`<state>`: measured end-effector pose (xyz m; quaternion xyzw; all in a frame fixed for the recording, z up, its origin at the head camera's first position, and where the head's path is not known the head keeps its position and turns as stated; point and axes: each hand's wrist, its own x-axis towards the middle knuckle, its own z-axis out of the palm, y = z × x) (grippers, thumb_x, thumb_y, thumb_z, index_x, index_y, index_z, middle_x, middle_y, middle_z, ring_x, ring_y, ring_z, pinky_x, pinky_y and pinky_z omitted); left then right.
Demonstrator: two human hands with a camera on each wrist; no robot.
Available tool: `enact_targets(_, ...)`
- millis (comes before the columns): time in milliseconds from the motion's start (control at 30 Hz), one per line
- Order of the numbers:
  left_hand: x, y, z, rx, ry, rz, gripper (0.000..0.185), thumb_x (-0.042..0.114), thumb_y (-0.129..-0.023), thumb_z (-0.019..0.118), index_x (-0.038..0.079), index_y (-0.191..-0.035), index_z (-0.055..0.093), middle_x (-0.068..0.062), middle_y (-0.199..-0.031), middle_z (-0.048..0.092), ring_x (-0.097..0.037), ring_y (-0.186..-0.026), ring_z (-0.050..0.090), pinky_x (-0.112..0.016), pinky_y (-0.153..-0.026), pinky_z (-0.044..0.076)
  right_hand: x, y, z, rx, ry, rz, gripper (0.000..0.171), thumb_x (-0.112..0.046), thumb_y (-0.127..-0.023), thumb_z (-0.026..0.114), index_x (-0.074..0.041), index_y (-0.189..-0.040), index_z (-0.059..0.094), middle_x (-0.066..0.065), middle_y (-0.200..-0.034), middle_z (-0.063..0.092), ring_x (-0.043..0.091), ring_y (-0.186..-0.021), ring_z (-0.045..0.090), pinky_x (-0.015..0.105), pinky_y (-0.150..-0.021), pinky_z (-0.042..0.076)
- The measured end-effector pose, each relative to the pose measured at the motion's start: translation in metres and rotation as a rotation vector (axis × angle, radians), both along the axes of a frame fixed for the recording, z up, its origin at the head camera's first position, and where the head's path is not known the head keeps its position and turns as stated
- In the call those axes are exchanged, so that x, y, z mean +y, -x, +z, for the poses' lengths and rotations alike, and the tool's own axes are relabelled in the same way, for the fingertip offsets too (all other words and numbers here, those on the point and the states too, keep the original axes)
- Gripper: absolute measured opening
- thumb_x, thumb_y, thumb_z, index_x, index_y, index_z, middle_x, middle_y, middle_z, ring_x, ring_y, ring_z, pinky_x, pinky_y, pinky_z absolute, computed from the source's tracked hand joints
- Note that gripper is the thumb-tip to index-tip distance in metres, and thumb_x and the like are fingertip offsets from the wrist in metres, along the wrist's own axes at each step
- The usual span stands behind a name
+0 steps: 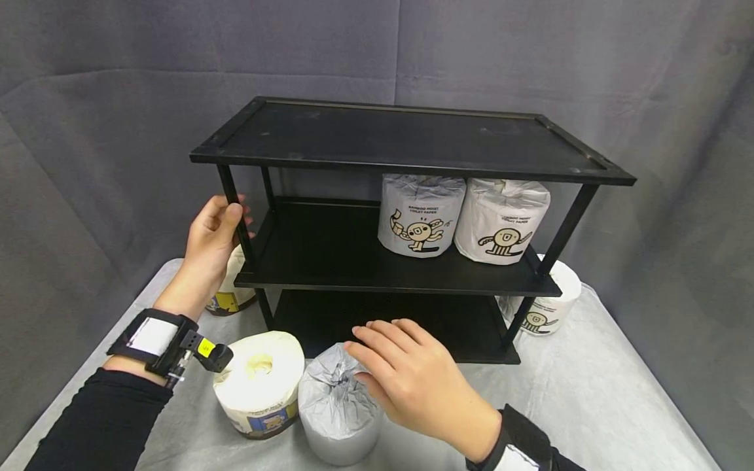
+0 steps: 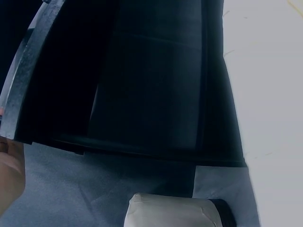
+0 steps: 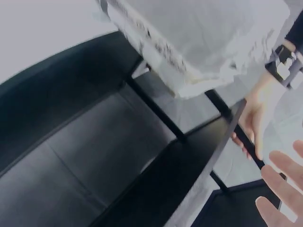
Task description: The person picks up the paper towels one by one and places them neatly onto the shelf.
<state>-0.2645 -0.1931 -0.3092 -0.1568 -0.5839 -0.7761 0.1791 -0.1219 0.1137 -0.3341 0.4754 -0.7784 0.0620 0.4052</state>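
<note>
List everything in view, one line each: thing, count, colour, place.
shelf rack: 1, black, three tiers, on the table's middle.
wrapped rolls on the rack: 2, white with cartoon print, right part of the middle tier.
roll behind the rack: 1, white with cartoon print, on the table by the rack's right legs.
grey-wrapped roll: 1, grey, front of the table.
unwrapped-top roll: 1, cream, beside the grey one.
roll by the left leg: 1, white, partly hidden.
table cover: 1, light grey.
backdrop: 1, grey cloth.
left hand: grips the rack's front left post.
right hand: rests on the grey-wrapped roll.
</note>
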Motion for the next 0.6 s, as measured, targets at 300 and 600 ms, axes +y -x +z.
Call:
enact_targets(300, 0.0, 0.0, -0.001, 0.001, -0.002, 0.01, 0.006, 0.017, -0.1, 0.06, 0.02, -0.102, 0.065, 0.002, -0.095, 0.061, -0.014, -0.088, 0.055, -0.022, -0.074, 0.052, -0.003, -0.011, -0.02, -0.025, -0.065, 0.04, 0.037, -0.024, -0.085, 0.076, -0.011, -0.118, 0.068, 0.005, -0.118, 0.07, 0.021, -0.107, 0.066, 0.037, -0.092, 0.053)
enact_targets(600, 0.001, 0.0, -0.001, 0.002, -0.004, 0.007, 0.008, 0.016, -0.1, 0.06, 0.02, -0.102, 0.066, 0.001, -0.095, 0.06, -0.015, -0.089, 0.055, -0.022, -0.074, 0.052, -0.009, -0.022, -0.035, -0.061, -0.159, 0.064, 0.031, -0.033, -0.096, 0.062, -0.013, -0.119, 0.067, 0.002, -0.117, 0.069, 0.017, -0.108, 0.063, 0.034, -0.093, 0.051)
